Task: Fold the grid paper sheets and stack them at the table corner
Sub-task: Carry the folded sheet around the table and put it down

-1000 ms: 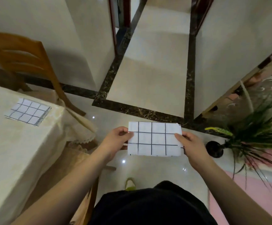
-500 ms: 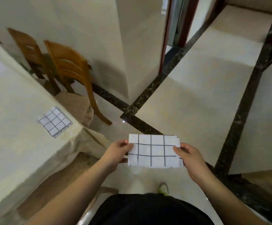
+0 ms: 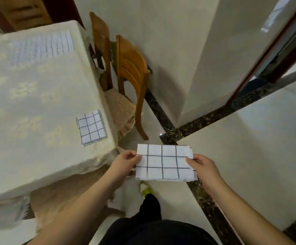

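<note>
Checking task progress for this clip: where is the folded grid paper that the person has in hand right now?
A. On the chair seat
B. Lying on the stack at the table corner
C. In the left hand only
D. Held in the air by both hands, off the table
D: the left hand and right hand each pinch an end of the folded grid paper over the floor, apart from the stack on the table corner.
</note>
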Tool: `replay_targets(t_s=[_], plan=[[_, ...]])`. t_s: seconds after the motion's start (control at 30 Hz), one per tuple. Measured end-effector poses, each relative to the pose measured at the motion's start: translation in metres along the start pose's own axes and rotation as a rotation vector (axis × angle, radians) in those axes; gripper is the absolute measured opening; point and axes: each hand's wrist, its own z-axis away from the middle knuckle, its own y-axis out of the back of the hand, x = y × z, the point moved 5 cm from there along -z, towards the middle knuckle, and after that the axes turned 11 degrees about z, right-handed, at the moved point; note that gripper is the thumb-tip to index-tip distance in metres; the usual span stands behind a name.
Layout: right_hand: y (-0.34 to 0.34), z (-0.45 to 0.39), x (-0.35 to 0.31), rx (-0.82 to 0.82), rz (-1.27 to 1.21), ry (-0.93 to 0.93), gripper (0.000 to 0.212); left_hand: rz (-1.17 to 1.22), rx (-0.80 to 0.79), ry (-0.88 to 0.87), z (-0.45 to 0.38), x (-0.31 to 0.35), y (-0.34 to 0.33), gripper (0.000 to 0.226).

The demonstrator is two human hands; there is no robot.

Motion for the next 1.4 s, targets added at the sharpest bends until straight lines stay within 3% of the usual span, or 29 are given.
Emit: replay_targets(t_s=[0.43, 0.73, 1.1, 1.23, 1.4], plan=[[-0.116, -0.15, -0.151, -0.255, 0.199, 0.056, 0.012, 0.201, 0.249, 0.034, -0.101, 0.053, 0.097, 0.01], [-0.248, -0.241, -0.221, -0.579, 0.534, 0.182, 0.025, 0.423, 0.52, 0.088, -0.119, 0.045, 0.143, 0.012], [-0.425, -0.29, -0.276, -1.014, 1.032, 0.583, 0.031, 0.834, 1.012, 0.086, -0.14, 0.037, 0.148, 0.019], [-0.46, -0.281, -0.272, -1.114, 1.16, 0.761, 0.024, 0.897, 1.183, 0.105, -0.138, 0.021, 0.145, 0.006], [-0.488, -0.272, -0.266, -1.205, 1.283, 0.91, 0.022, 0.975, 1.308, 0.114, -0.136, 0.016, 0.143, 0.006]])
